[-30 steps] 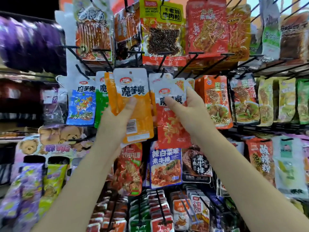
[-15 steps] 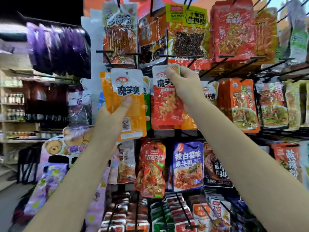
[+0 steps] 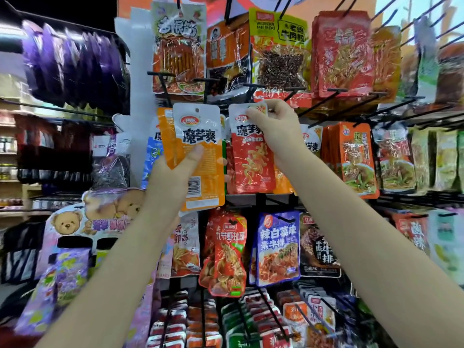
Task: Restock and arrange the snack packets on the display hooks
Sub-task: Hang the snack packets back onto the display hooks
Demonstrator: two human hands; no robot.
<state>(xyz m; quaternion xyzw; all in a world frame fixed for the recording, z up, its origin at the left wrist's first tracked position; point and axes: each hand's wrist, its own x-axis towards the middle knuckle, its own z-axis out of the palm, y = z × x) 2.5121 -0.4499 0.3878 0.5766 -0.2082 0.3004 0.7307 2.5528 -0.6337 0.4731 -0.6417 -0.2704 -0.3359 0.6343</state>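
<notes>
At centre frame the red snack packet (image 3: pixel 251 156) is up at the display hook (image 3: pixel 253 90), its white top pinched by the right hand (image 3: pixel 276 126); whether it's threaded on, I can't tell. Left of it, the left hand (image 3: pixel 175 177) grips a small stack of orange packets (image 3: pixel 200 156) not yet hung, so I'd say restocking is partway done.

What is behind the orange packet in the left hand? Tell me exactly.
Behind the orange packet, held in the left hand, a second orange packet's edge shows, with slivers of blue and green packets hanging beyond. Their fronts and hooks are covered.
</notes>
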